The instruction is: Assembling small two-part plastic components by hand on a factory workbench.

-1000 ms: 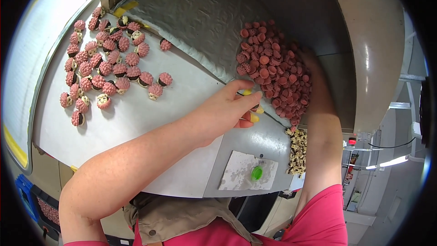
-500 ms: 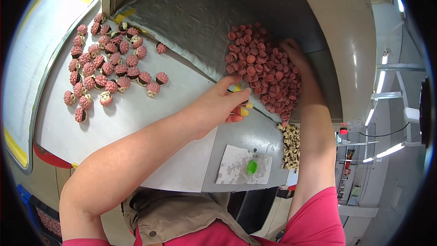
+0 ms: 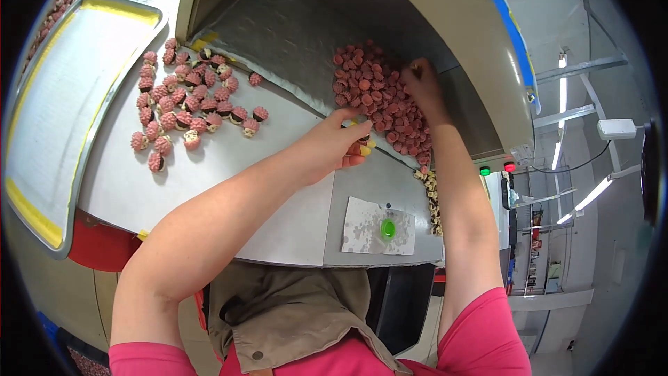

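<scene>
My left hand is over the table at the near edge of a heap of pink, cup-shaped knobbly caps. Yellow covers show on some of its fingertips. Thumb and fingers close on a small dark-and-pink piece, mostly hidden by them. Over the far right side of the heap is my right hand, its fingers drawn together; what they hold, if anything, cannot be made out. On the white surface at left lie several small figure heads with pink knobbly tops and cream or dark undersides.
A metal tray edged in yellow stands at far left. Small cream-and-dark pieces lie beside my right forearm. A green round cap rests on a stained white sheet. A beige hood arches over the heap.
The whole view has shifted, showing more of the tray and hood. My right hand has come up from the heap's far side with fingers drawn together. My left hand keeps its grip.
</scene>
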`<state>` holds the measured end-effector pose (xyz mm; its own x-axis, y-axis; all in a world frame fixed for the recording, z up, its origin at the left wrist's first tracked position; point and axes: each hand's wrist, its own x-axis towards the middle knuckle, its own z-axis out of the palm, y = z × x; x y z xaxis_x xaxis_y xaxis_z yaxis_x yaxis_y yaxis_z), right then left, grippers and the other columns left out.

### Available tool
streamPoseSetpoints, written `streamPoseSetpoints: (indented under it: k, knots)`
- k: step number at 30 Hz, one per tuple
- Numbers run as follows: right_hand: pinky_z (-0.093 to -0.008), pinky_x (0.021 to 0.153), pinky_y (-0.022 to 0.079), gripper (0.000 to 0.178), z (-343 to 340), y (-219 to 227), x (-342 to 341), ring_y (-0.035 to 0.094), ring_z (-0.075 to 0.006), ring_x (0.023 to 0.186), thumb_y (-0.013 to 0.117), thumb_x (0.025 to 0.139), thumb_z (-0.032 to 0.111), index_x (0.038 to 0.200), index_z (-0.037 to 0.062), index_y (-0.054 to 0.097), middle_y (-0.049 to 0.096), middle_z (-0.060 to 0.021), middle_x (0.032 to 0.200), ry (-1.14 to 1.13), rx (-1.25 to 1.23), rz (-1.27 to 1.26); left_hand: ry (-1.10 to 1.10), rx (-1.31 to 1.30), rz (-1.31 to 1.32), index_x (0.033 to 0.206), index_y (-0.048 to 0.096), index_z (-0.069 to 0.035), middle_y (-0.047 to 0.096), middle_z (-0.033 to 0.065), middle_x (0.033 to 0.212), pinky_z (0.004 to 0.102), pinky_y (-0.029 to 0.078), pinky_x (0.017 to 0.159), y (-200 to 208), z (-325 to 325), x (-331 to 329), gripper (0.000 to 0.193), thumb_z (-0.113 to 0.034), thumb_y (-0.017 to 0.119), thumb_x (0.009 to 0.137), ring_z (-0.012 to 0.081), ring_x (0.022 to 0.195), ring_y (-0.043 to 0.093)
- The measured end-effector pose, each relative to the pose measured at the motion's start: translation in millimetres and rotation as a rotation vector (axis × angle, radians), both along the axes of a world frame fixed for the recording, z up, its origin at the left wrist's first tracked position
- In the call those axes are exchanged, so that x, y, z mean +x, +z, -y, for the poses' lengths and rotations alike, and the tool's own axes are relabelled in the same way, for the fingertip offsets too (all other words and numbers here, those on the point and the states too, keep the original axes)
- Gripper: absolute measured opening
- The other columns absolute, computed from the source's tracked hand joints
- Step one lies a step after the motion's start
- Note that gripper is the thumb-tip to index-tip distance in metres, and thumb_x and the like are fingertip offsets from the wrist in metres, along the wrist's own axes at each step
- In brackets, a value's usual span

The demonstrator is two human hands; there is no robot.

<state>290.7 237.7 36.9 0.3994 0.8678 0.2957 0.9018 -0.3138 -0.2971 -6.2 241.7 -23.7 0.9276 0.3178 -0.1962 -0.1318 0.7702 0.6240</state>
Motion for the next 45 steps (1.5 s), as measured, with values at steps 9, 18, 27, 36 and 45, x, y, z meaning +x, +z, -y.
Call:
streamPoseSetpoints:
  k: [9,18,27,36,45]
  knots:
    - [-0.0365,0.075,0.049,0.032,35,19,-17,0.061,-0.0320,0.082,0.065,0.084,0.025,0.105,0.0038,0.055,0.061,-0.0166,0.093,0.089,0.415,0.234,-0.186,0.015,0.038,0.119,0.055,-0.007,0.061,0.0034,0.103,0.0227,0.051,0.081,22,9,4,0.030,-0.022,0.060,0.094,0.0084,0.090,0.059]
    - [-0.0246,0.068,0.047,0.023,207,52,-75,0.057,-0.0111,0.079,0.062,0.087,0.006,0.110,0.0029,0.056,0.058,-0.0036,0.091,0.086,0.192,-0.138,-0.233,0.112,-0.015,0.121,0.055,-0.006,0.060,0.0021,0.108,0.0250,0.051,0.086,45,24,10,0.032,-0.015,0.062,0.092,0.0110,0.096,0.060]
    - [-0.0229,0.069,0.043,0.027,273,-5,-63,0.052,-0.0097,0.075,0.065,0.086,0.006,0.111,0.0042,0.057,0.054,-0.0009,0.084,-0.171,0.237,-0.272,-0.152,0.408,-0.099,0.120,0.056,-0.004,0.058,0.0016,0.109,0.0242,0.050,0.088,56,45,32,0.032,-0.007,0.064,0.089,0.0100,0.094,0.061]
    - [-0.0217,0.065,0.040,0.029,271,-23,-42,0.047,-0.0081,0.072,0.066,0.086,0.007,0.113,0.0041,0.058,0.051,0.0014,0.079,-0.236,0.236,-0.472,-0.109,0.564,-0.135,0.115,0.058,-0.003,0.057,0.0002,0.110,0.0208,0.048,0.085,43,46,51,0.028,-0.005,0.064,0.088,0.0054,0.092,0.059]
    - [-0.0222,0.065,0.040,0.027,279,-24,-42,0.046,-0.0077,0.072,0.063,0.090,0.010,0.115,0.0042,0.057,0.051,0.0014,0.079,-0.130,0.262,-0.428,0.082,1.911,-0.147,0.101,0.061,-0.007,0.060,0.0048,0.106,0.0349,0.047,0.084,56,81,30,0.021,-0.009,0.068,0.082,0.0204,0.095,0.058]
